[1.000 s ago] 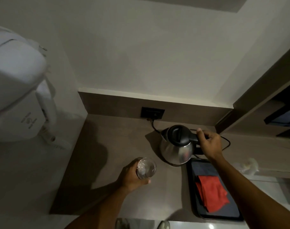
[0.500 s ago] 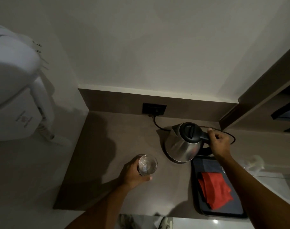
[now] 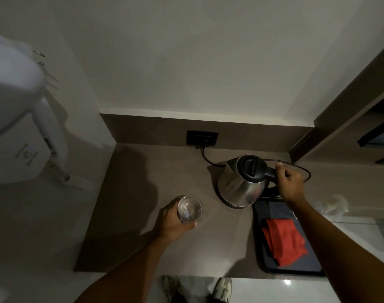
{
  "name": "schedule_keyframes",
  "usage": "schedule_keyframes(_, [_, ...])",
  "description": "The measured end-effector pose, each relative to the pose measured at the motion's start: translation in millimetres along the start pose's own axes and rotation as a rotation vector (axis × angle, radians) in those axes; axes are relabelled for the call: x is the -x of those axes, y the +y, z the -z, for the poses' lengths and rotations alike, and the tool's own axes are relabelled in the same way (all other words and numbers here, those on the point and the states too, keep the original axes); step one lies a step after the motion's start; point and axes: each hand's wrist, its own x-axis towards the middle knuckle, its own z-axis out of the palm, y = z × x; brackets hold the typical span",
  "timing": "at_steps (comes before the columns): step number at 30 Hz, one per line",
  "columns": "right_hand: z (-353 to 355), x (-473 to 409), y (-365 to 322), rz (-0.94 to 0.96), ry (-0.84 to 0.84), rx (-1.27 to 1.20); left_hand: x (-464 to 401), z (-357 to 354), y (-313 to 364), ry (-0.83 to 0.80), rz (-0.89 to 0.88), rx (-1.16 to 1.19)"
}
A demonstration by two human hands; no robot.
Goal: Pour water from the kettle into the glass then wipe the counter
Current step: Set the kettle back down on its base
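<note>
A steel kettle [image 3: 239,186] with a black lid stands on its base on the brown counter [image 3: 143,204], its spout pointing left and back. My right hand [image 3: 290,182] grips the black handle on its right side. My left hand [image 3: 172,224] is wrapped around a clear glass [image 3: 190,208], upright, left of and nearer than the kettle. A red cloth [image 3: 284,241] lies folded on a dark tray [image 3: 263,267] at the counter's right front.
A black cord runs from the wall socket [image 3: 202,138] to the kettle base. A white wall-mounted hair dryer [image 3: 18,119] hangs at the left. A dark shelf unit [image 3: 350,119] borders the right. My shoes [image 3: 221,287] show below the counter edge.
The view has shifted, so everything sits slightly lower and more to the right. My right hand stays on the kettle handle and my left hand stays on the glass.
</note>
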Motion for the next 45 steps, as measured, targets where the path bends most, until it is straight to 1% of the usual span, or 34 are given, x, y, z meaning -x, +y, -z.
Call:
schedule_keyframes(2, [0.8, -0.3, -0.4, 0.002, -0.008, -0.001, -3.4, 5.0, -3.2, 0.029, 0.006, 0.033])
schedule_keyframes(5, [1.6, 0.8, -4.1, -0.013, -0.020, 0.003, -14.2, 12.6, -11.3, 0.028, 0.048, 0.116])
schedule_keyframes(7, [2.0, 1.6, -6.0, -0.029, -0.025, 0.004, -25.2, 20.2, -19.8, 0.043, 0.086, 0.089])
schedule_keyframes(9, [2.7, 1.8, -7.7, -0.050, -0.040, 0.014, -34.8, 29.9, -25.2, 0.081, 0.129, 0.082])
schedule_keyframes(13, [4.1, 1.1, -8.5, -0.079, -0.074, 0.026, -51.1, 55.1, -23.5, 0.178, 0.217, 0.165])
schedule_keyframes(16, [4.9, -0.6, -9.7, -0.102, -0.116, 0.014, -63.2, 76.1, -24.4, 0.236, 0.201, 0.187])
schedule_keyframes(19, [5.6, -2.5, -11.7, -0.060, -0.103, 0.068, -72.5, 95.2, -23.6, 0.293, 0.187, 0.202])
schedule_keyframes(23, [6.3, -3.4, -14.2, -0.051, -0.123, 0.090, -74.9, 113.6, -17.0, 0.290, 0.124, 0.193])
schedule_keyframes(25, [6.4, -3.4, -12.8, -0.056, -0.118, 0.087, -76.6, 119.0, -14.3, 0.280, 0.099, 0.153])
schedule_keyframes(29, [6.2, -4.5, -9.4, -0.075, -0.158, 0.074, -84.3, 123.3, -11.7, 0.264, 0.127, 0.173])
schedule_keyframes(33, [8.8, -3.5, -12.7, -0.101, -0.181, 0.084, -88.0, 131.6, -11.9, 0.283, 0.042, 0.096])
schedule_keyframes(35, [8.7, -2.5, -19.3, -0.075, -0.162, 0.115, -90.4, 134.5, -18.1, 0.277, 0.011, 0.040])
schedule_keyframes(37, [8.1, -1.2, -23.8, -0.058, -0.097, 0.158, -90.7, 133.6, -21.0, 0.278, 0.015, 0.046])
schedule_keyframes(39, [9.9, 9.4, -25.9, -0.060, 0.039, 0.169, -90.0, 129.7, -16.8, 0.278, 0.016, 0.081])
schedule_keyframes(41, [11.4, 33.2, -25.4, 0.038, 0.203, 0.139, -88.2, 126.8, -13.6, 0.292, 0.023, 0.108])
schedule_keyframes(42, [11.1, 49.9, -22.1, 0.098, 0.251, 0.132, -86.5, 125.0, -11.9, 0.292, 0.038, 0.112])
schedule_keyframes(43, [10.1, 69.6, -14.8, 0.148, 0.261, 0.150, -85.0, 125.3, -12.0, 0.279, 0.045, 0.117])
schedule_keyframes(45, [4.0, 108.6, 6.3, 0.168, 0.195, 0.248, -78.2, 126.4, -14.8, 0.224, 0.086, 0.061])
